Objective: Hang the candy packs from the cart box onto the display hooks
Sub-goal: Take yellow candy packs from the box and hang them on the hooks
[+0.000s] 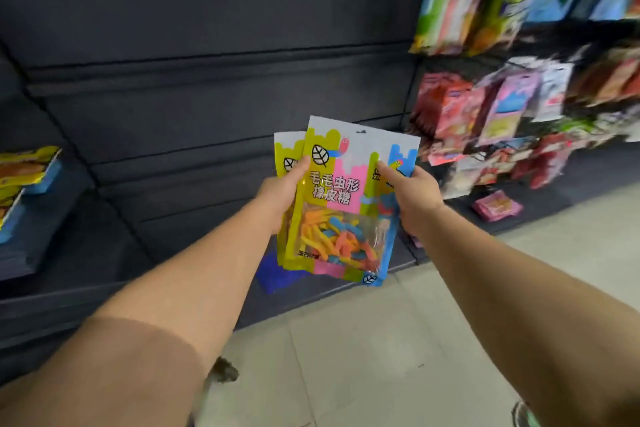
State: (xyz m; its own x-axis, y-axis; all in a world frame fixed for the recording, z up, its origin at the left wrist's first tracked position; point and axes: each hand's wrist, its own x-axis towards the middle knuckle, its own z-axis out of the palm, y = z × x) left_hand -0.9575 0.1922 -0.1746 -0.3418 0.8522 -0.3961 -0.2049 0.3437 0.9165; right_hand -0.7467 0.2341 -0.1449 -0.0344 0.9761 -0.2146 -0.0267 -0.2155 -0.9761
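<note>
Candy packs: small stack, held upright in mid-air between both hands, in front of the dark shelving; front pack shows coloured gummy strips through a clear window.
Left hand: closed on the stack's left edge, thumb across the front.
Right hand: closed on the right edge, thumb on the front pack.
Floor: pale tiles below the arms.
Dark shelving: bare panels behind the packs.
Hanging packets: blurred, on display at right.
</note>
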